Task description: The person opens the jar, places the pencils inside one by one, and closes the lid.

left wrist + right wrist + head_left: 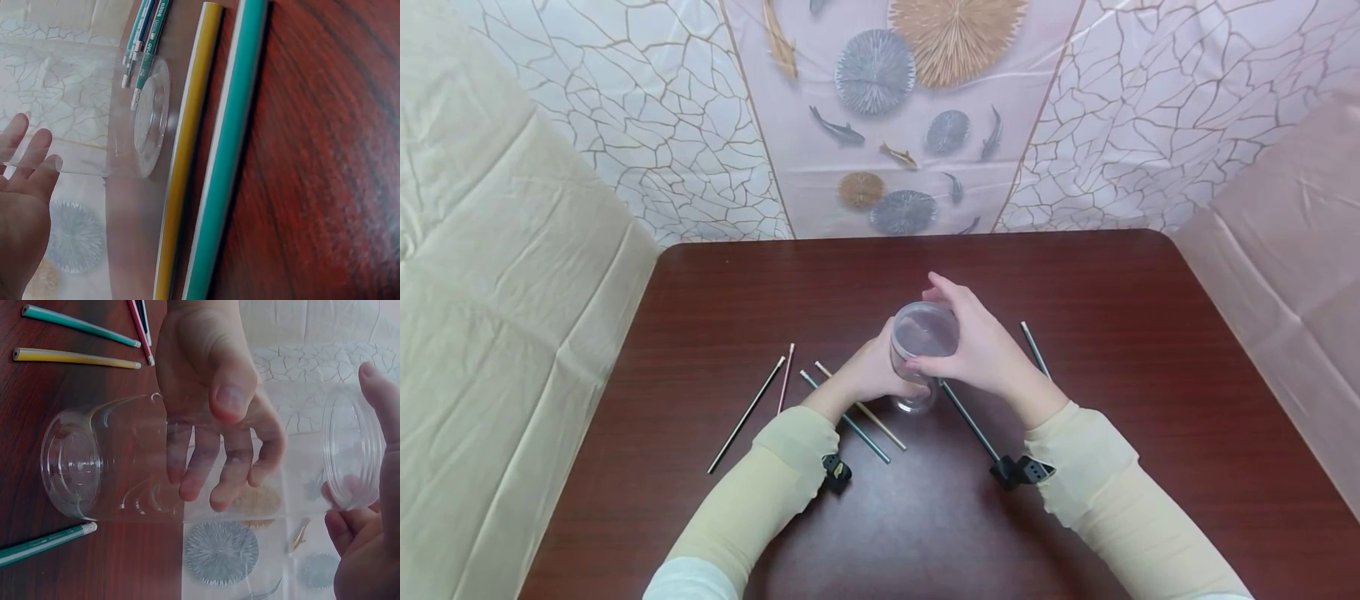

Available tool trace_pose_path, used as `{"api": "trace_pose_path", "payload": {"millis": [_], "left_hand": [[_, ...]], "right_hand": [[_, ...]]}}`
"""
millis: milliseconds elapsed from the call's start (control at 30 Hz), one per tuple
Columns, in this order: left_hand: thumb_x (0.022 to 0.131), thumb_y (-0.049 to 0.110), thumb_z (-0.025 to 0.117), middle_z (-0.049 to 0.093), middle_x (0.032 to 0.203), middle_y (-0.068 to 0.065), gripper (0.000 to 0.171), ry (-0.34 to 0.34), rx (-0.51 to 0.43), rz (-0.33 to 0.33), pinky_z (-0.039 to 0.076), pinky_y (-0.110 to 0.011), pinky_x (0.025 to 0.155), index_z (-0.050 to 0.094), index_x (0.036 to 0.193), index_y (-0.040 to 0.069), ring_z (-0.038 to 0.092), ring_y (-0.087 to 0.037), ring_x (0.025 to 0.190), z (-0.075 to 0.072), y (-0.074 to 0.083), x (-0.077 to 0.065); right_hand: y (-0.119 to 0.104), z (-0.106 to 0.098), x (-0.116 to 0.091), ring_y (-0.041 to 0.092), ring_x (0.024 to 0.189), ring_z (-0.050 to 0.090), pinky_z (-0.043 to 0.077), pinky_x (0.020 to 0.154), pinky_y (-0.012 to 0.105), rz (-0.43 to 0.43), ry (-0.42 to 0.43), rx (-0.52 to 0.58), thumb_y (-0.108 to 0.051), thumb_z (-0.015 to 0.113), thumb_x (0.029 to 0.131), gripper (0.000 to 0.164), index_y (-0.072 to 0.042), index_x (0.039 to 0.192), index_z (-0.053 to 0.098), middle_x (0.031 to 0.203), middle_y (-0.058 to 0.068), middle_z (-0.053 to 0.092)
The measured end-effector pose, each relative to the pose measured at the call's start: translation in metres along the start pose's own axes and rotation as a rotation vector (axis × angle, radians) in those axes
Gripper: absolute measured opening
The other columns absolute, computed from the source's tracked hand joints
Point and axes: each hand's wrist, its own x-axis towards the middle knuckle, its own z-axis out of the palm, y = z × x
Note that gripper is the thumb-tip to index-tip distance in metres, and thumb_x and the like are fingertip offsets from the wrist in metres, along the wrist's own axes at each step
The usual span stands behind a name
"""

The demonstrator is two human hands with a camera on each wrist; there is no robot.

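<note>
Your left hand [874, 368] curled round the clear jar [927, 332] at frame centre, your right hand [987, 346] gripping its top, pencils [746, 415] left and right of centre

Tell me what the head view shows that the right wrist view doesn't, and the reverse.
Only the head view: the sleeves, the black wrist devices and the rightmost pencil.

Only the right wrist view: four separate fingers of the left hand, seen through the clear jar.

Both: the jar, with the left hand around its body and the right hand around its top, plus other pencils and the patterned backdrop.
</note>
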Motion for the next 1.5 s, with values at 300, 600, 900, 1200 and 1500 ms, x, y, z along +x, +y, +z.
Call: {"api": "trace_pose_path", "payload": {"millis": [300, 600, 900, 1200, 1500], "left_hand": [[0.059, 0.027, 0.087, 0.054, 0.120, -0.002, 0.099, 0.013, 0.019, 0.011, 0.042, -0.036, 0.091, 0.028, 0.137, 0.012, 0.052, -0.015, 0.105, 0.001, -0.001, -0.001], [0.060, 0.029, 0.087, 0.054, 0.118, -0.001, 0.104, 0.008, 0.019, 0.002, 0.042, -0.038, 0.091, 0.024, 0.141, 0.014, 0.052, -0.016, 0.105, 0.001, 0.001, -0.001], [0.060, 0.031, 0.088, 0.054, 0.120, -0.002, 0.102, 0.027, 0.045, 0.015, 0.042, -0.034, 0.091, 0.025, 0.139, 0.013, 0.052, -0.015, 0.105, 0.004, -0.003, -0.001], [0.064, 0.033, 0.084, 0.052, 0.119, -0.002, 0.104, 0.000, 0.056, -0.014, 0.045, -0.034, 0.087, 0.019, 0.143, 0.011, 0.052, -0.015, 0.104, 0.004, -0.003, 0.000], [0.062, 0.034, 0.085, 0.049, 0.125, -0.004, 0.112, -0.011, 0.066, -0.033, 0.044, -0.037, 0.089, 0.014, 0.146, 0.011, 0.051, -0.016, 0.107, 0.003, 0.002, 0.000]], "right_hand": [[0.011, -0.001, -0.008, 0.024, 0.113, 0.052, 0.037, 0.096, 0.037, -0.072, 0.090, 0.013, -0.016, 0.091, 0.057, 0.100, -0.002, 0.140, 0.036, 0.126, 0.012, 0.055], [0.021, -0.005, -0.013, 0.024, 0.105, 0.059, 0.039, 0.094, 0.025, -0.093, 0.140, 0.071, -0.010, 0.091, 0.053, 0.093, -0.004, 0.135, 0.045, 0.119, 0.011, 0.060], [0.001, -0.003, -0.007, 0.033, 0.126, 0.037, 0.025, 0.102, 0.051, -0.034, 0.044, -0.079, -0.033, 0.087, 0.060, 0.106, 0.000, 0.143, 0.029, 0.138, 0.016, 0.044], [-0.023, 0.015, 0.002, 0.038, 0.108, 0.043, 0.032, 0.085, 0.053, 0.081, 0.042, -0.407, -0.063, 0.075, 0.060, 0.110, -0.005, 0.143, 0.031, 0.128, 0.020, 0.049], [-0.016, 0.013, 0.000, 0.037, 0.111, 0.042, 0.030, 0.090, 0.053, -0.005, 0.036, -0.272, -0.042, 0.075, 0.069, 0.086, -0.002, 0.137, 0.040, 0.127, 0.020, 0.050]]}}
